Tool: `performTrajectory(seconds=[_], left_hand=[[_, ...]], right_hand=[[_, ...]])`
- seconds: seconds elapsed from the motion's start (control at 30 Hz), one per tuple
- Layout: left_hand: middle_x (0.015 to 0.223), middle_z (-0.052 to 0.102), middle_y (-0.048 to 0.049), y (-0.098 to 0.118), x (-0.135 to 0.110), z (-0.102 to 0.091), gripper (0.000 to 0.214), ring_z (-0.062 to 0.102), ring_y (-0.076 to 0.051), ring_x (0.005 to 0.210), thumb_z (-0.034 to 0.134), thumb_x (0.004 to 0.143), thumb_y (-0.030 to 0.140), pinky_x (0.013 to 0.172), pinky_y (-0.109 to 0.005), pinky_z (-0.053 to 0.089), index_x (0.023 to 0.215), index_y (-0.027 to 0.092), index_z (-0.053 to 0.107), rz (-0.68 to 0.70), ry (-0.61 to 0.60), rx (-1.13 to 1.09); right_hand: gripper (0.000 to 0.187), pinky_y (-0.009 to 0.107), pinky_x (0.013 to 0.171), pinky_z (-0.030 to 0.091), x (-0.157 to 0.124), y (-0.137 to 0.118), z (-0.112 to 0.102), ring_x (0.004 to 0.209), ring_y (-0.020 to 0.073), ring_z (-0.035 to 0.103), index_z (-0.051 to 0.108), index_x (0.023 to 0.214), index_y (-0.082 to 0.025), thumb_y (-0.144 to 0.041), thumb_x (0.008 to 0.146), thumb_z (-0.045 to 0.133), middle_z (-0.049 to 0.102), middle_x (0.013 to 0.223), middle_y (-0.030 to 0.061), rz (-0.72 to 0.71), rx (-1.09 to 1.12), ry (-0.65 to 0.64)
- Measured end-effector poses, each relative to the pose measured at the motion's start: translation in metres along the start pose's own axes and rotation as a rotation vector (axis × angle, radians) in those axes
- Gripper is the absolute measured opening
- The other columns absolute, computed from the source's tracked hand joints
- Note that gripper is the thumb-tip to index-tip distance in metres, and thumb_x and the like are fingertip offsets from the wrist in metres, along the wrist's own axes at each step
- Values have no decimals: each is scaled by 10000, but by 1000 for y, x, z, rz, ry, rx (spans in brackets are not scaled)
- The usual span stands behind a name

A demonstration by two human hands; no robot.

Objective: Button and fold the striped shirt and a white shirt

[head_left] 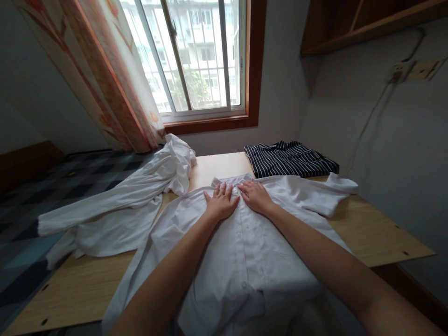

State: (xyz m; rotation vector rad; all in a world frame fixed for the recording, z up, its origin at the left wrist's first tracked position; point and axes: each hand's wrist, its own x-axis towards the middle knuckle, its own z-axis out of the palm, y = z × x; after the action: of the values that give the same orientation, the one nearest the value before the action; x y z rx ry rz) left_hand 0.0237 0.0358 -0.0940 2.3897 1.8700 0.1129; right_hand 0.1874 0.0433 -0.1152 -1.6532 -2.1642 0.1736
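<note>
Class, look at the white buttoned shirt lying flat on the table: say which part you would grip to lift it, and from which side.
Probably the two shoulders beside the collar, pinched from above. The shirt lies spread front up, collar at the far end, where the left hand and right hand rest flat.

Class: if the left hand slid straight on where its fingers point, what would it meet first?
Probably the collar of the white shirt, just beyond the left hand; bare table lies past it.
</note>
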Motion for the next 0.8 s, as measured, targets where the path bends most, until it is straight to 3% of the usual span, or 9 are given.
performTrajectory(seconds=[0.13,0.23,0.3,0.4,0.5,0.63,0.8], left_hand=[[1653,125,-57,-1,5,-6,715,61,-344,1520,251,927,652,1089,-773,20,1550,300,264,-3,-74,-22],[1654,113,-72,-1,7,-9,750,68,-363,1515,327,900,676,1075,-787,36,1543,292,279,-12,-124,-50],[1642,196,-71,0,6,-6,683,133,-353,1506,329,923,645,1088,-774,40,1515,304,340,-19,-43,-60],[1555,407,-88,3,4,2,534,282,-332,1457,320,976,529,1128,-726,51,1435,297,466,-7,201,-39],[1402,553,-138,5,6,6,429,410,-319,1362,449,954,395,1153,-587,225,1324,213,566,90,378,-13],[1081,670,-119,4,14,4,230,594,-250,1079,496,916,253,974,-377,448,1079,157,626,214,365,-91],[922,691,-84,3,20,-2,231,648,-225,919,568,894,369,832,-315,473,998,166,602,88,313,-239]], right_hand=[[469,630,1153,134,-5,-3,-1,1485,305,220,454,1469,-312,-410,1015,389,351,1586,52,101,-55,-51],[478,628,1149,140,-6,-2,0,1479,315,227,447,1474,-307,-417,1013,386,347,1588,51,90,-60,-52],[465,620,1145,160,-6,-1,-1,1462,318,263,489,1445,-296,-417,1002,412,390,1565,62,84,-57,-24],[409,572,1148,195,-5,-1,-3,1416,313,334,606,1332,-243,-387,968,488,523,1456,101,35,-65,84],[411,431,1134,281,0,-3,-3,1305,269,452,611,1322,-167,-271,937,514,617,1315,135,-104,-52,157],[492,366,1102,328,13,-5,2,1196,251,530,528,1406,-104,-161,922,456,624,1288,156,-100,-26,134],[436,318,1020,407,37,1,1,1135,213,581,610,1340,-209,-177,934,452,653,1244,94,-26,62,-7]])
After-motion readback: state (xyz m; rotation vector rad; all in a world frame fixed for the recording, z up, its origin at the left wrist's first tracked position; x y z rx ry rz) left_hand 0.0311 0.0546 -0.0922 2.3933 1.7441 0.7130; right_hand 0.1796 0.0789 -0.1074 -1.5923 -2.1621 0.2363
